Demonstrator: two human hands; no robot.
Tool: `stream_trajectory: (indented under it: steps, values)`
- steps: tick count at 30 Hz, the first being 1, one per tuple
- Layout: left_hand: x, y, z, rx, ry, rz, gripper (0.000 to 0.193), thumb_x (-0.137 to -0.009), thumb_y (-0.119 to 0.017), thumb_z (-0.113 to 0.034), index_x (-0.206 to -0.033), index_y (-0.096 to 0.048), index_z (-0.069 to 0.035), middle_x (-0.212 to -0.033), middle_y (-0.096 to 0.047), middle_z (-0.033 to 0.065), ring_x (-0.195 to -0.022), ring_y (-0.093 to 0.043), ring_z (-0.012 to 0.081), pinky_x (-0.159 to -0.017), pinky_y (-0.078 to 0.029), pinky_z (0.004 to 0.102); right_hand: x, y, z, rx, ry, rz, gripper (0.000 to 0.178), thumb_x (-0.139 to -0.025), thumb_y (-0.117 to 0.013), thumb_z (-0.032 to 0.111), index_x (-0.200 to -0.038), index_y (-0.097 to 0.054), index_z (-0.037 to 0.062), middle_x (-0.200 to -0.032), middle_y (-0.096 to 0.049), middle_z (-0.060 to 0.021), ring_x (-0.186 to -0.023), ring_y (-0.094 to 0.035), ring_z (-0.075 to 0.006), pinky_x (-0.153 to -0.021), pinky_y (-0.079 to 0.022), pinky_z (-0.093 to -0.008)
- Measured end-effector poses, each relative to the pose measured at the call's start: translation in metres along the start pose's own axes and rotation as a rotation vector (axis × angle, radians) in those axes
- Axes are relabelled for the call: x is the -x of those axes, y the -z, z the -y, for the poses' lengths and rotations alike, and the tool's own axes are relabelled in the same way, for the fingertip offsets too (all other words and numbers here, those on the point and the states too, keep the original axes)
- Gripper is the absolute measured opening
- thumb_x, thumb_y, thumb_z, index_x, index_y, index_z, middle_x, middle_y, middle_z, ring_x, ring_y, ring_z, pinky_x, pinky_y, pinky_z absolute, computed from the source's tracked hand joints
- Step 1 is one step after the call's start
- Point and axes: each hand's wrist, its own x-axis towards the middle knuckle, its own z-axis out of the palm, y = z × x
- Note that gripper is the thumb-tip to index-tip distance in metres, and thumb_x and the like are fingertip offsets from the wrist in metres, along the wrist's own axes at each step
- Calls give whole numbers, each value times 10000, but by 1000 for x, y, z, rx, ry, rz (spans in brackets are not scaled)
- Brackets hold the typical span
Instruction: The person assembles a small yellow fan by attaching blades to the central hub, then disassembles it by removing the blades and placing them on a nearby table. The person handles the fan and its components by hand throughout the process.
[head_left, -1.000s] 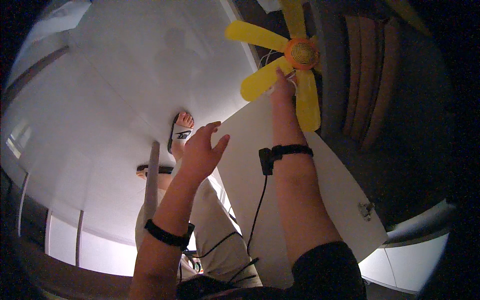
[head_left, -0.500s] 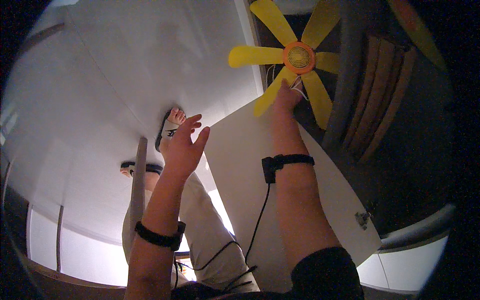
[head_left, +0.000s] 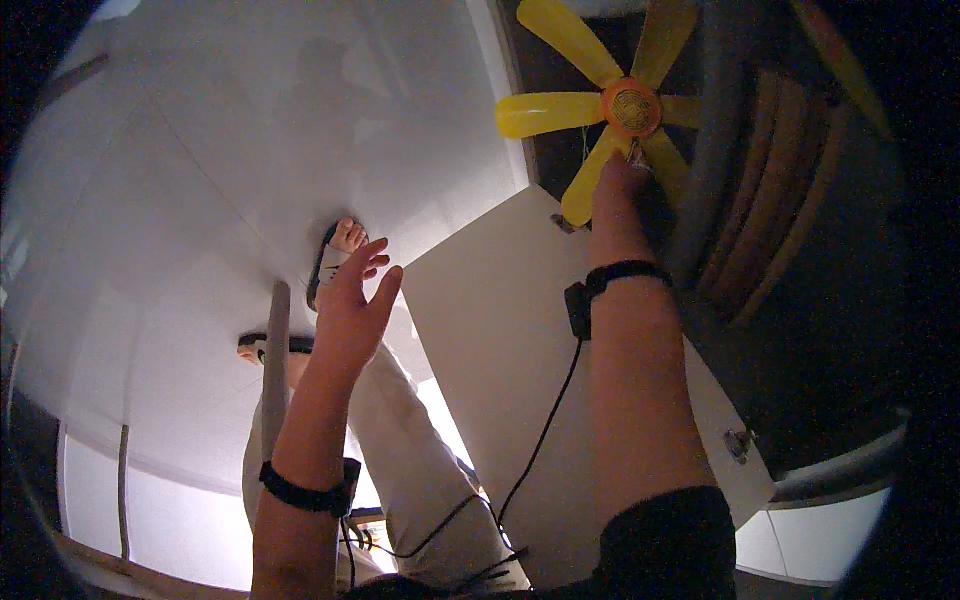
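The left hand (head_left: 348,308) holds nothing, fingers loosely parted; the white panel's (head_left: 490,330) upper hinge (head_left: 562,223), earlier covered, now shows; the yellow fan (head_left: 632,107) has shifted right, before the dark compartment (head_left: 800,400), the right hand (head_left: 622,182) grasping it below its hub, fingers partly hidden.

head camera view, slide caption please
Right hand at an orange-centred, six-bladed yellow fan; left hand empty and open.

Gap btwn L hand (head_left: 352,300) & panel (head_left: 490,290); fan blades (head_left: 550,115) hem R hand (head_left: 622,178), prob. (dim).
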Motion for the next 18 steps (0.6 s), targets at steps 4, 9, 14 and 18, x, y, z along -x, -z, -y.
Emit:
stream_trajectory:
  steps: [4,9,14,18]
  values:
    - [0,8,4,51,45,31,421,-939,-671,-224,-1316,-571,-64,-1193,-672,159,-1140,-629,272,-989,-481,385,-12,-21,4,43,51,12,462,-896,-698,139,-1298,-552,-35,-1277,-624,-177,-1104,-640,-282,-921,-517,-390]
    - [1,26,9,-17,170,76,397,-966,-637,-199,-1328,-556,-57,-1222,-652,154,-1178,-598,252,-1014,-458,378,-37,-39,2,29,164,75,457,-894,-696,129,-1293,-550,-38,-1260,-628,-157,-1096,-630,-262,-926,-504,-377]
    - [1,38,18,35,234,52,388,-975,-621,-169,-1335,-551,-42,-1242,-642,140,-1165,-592,234,-1020,-448,368,-37,-49,17,-1,328,208,452,-891,-693,118,-1288,-548,-40,-1242,-631,-137,-1088,-620,-242,-932,-492,-365]
    - [1,31,22,153,169,41,396,-968,-625,-136,-1343,-548,-34,-1245,-638,129,-1175,-582,221,-1021,-447,361,9,-65,19,-71,479,255,448,-889,-692,110,-1284,-546,-42,-1229,-633,-122,-1081,-613,-226,-936,-482,-355]
